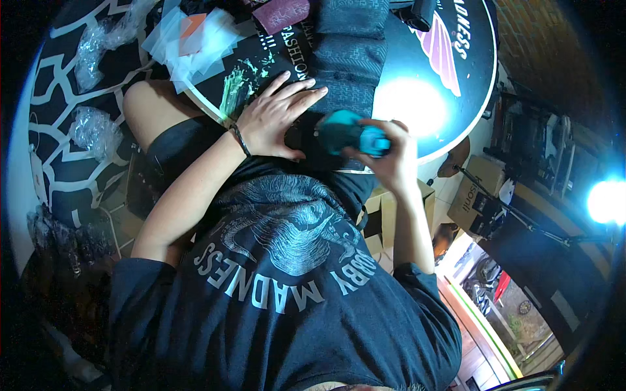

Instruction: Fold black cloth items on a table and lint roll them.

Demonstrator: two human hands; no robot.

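Observation:
A long dark strip with padded, textured panels (349, 62) runs from the far part of the round table down toward my body. My left hand (279, 117) is open with its fingers spread, the fingertips resting at the strip's left side. A dark band circles that wrist. In my right hand (396, 153) is a teal handheld tool (342, 127) with a rounded, darker body, gripped at its right end. It is over the near end of the strip; motion blur hides its exact kind and whether it touches.
The black round table (479, 58) has printed designs and a pale rim. Translucent sheets (189, 42) and pale green scraps (235, 91) lie at left, a maroon patterned piece (282, 14) at the far edge. Crumpled clear plastic (94, 130) lies farther left. Cardboard boxes (476, 186) stand at right.

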